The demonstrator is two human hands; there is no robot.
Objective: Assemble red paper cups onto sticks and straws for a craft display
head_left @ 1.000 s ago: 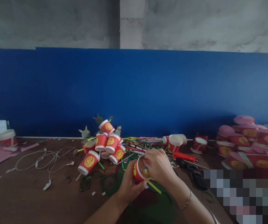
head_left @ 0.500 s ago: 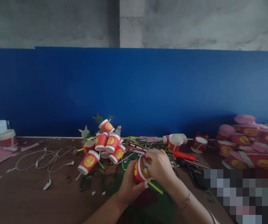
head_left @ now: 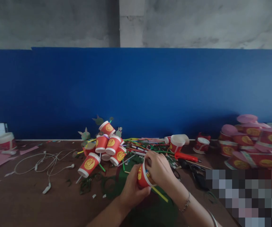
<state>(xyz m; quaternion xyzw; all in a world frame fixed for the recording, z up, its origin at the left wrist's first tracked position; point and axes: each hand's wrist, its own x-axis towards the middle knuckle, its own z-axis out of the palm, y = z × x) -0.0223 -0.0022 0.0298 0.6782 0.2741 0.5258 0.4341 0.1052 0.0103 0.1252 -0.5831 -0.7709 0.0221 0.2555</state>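
A red and white paper cup (head_left: 142, 177) with a yellow emblem is tilted with its mouth toward the right. Wrapped round its left side and bottom is my left hand (head_left: 134, 189). The fingers of my right hand (head_left: 158, 167) are curled at the cup's mouth and partly inside it; their tips are hidden. Something small, blue and yellow, shows inside the cup near these fingers. A yellow straw (head_left: 159, 194) sticks out below the cup toward the lower right.
Left of my hands is a pile of red cups (head_left: 113, 145) with straws. White earphones (head_left: 47, 188) lie at the left. Behind are loose straws (head_left: 147, 143) and a red glue gun (head_left: 186, 157). Pink-topped cups (head_left: 247, 138) are stacked at the right.
The cup has turned slightly, its mouth now facing more to the right. My right hand has reached a little deeper at the mouth. The whole view has shifted slightly.
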